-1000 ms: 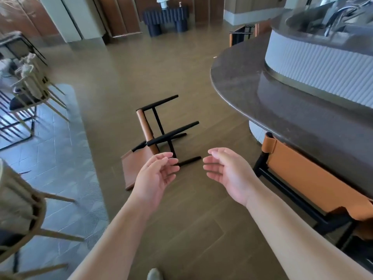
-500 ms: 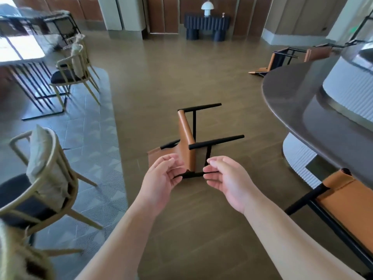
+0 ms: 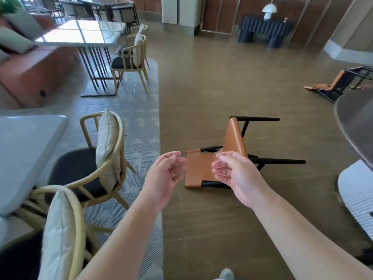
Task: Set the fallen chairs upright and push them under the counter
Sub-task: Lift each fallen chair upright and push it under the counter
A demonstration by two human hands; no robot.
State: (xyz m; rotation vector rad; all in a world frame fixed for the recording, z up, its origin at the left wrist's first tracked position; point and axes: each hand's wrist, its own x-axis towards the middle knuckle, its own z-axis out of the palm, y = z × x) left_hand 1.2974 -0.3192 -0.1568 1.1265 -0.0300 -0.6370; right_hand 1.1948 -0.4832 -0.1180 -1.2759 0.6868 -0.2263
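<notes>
Wood-plank floor [image 3: 212, 87] across most of the view, grey patterned tile [image 3: 139, 126] to the left beneath rattan dining chairs [image 3: 96, 164] and a glass-topped table [image 3: 84, 35]; dark curved counter [image 3: 355, 126] at the right edge on a ribbed white base [image 3: 357, 190]. Nearest fallen chair [image 3: 228, 156] on its back on the planks, just ahead of both hands: tan leather backrest flat on the floor, tan seat standing on edge, black legs pointing right toward the counter. Second fallen chair [image 3: 333, 83], same make, farther off at the right beside the counter's far curve. Left hand [image 3: 164, 175] and right hand [image 3: 235, 175] raised side by side, apart, palms facing inward, fingers loosely curled, holding nothing, not yet in contact with the chair. Probably moderately heavy: a stiff black frame, likely metal or painted wood, with leather slung over it, soft and apt to give or slide under a grip. Best taken by the rigid parts rather than the leather, one hand on the black bar at the top of the backrest nearest the hands, the other on the frame rail beside the seat, then tipped up onto its feet. Legs likely to scrape the planks if dragged, so better lifted slightly before the push under the counter.
</notes>
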